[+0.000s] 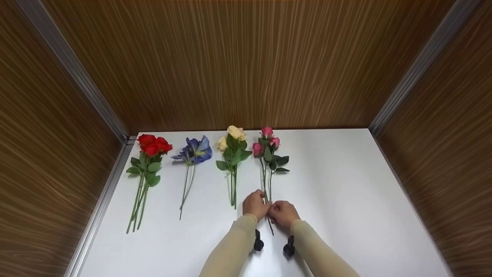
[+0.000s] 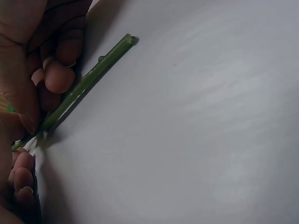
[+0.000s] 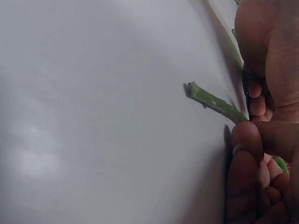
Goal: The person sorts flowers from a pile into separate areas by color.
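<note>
Both hands together low on the stems of the pink rose bunch [image 1: 268, 154], which lies flat on the white table [image 1: 346, 200], fourth from the left in a row of flowers, blooms toward the back wall. Left hand [image 1: 255, 204] on the left side of the stems, right hand [image 1: 282, 212] on the right, knuckles nearly touching, stems running between them. Fingers of both curled round the stems, gripping them. Cut green end of a stem [image 1: 271, 230] sticking out behind the hands toward the person, resting on the table. In the left wrist view, stem [image 2: 88, 81] passing under the curled fingertips [image 2: 58, 77], cut end clear of them and lying on the white surface. In the right wrist view, the same: cut end [image 3: 205, 99] poking out past the fingers [image 3: 247, 140], remainder hidden inside the grip. Further left on the table, well apart from the hands: cream roses [image 1: 233, 148] nearest, then a blue flower [image 1: 196, 152], then red roses [image 1: 153, 145] by the left edge. Brown wood-grain walls [image 1: 246, 61] round three sides.
</note>
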`<state>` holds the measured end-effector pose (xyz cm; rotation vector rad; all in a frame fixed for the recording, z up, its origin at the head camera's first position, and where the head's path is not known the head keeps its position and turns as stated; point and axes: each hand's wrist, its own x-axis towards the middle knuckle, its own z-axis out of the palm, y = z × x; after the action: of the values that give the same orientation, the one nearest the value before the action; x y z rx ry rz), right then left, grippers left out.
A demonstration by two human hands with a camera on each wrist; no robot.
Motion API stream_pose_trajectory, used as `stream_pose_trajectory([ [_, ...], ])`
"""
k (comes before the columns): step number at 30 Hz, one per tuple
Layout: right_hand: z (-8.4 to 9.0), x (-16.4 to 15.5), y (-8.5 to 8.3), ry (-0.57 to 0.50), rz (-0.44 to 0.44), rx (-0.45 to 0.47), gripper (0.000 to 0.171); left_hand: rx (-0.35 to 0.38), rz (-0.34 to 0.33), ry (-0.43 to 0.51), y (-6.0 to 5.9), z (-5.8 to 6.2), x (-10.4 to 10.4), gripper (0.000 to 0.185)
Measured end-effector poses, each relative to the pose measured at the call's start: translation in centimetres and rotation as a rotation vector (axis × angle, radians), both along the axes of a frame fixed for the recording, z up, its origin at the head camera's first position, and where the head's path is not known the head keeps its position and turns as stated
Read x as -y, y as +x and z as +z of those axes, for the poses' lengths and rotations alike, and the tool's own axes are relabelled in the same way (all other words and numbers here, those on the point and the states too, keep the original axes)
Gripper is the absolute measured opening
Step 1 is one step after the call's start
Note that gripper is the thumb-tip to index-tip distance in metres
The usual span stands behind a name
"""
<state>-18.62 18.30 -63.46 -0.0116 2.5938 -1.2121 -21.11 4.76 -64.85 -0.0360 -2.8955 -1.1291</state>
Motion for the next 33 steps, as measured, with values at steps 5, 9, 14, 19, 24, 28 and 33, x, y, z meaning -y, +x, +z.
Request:
stream_pose_trajectory([
  [5,0.2,-0.1,-0.1,0.011,0.004,0.004,0.014,0.012,0.007,0.021,0.1,0.2,-0.1,0.028],
  [9,0.7,-0.3,-0.5,0.014,-0.003,-0.029,0.015,0.017,-0.023,0.058,-0.4,0.9,-0.2,0.028],
  [14,1.3,-1.8,-0.4,-0.119,-0.025,-0.042,0.009,0.071,-0.108,0.181,-0.8,3.0,1.1,0.028],
  [19,2.6,-6.4,1.9,-0.197,-0.109,-0.058,0.008,0.061,-0.24,0.239,-0.2,6.6,4.8,0.028],
  [24,4.7,-13.0,3.8,-0.137,-0.181,-0.195,0.016,-0.036,-0.315,0.137,1.0,11.4,11.3,0.034],
  [28,5.9,-17.9,4.7,0.02,-0.206,-0.367,0.023,-0.114,-0.226,0.03,1.9,14.3,16.7,0.039],
  [33,7.2,-21.7,6.3,0.14,-0.275,-0.44,0.032,-0.255,-0.069,-0.06,3.8,16.3,23.1,0.039],
])
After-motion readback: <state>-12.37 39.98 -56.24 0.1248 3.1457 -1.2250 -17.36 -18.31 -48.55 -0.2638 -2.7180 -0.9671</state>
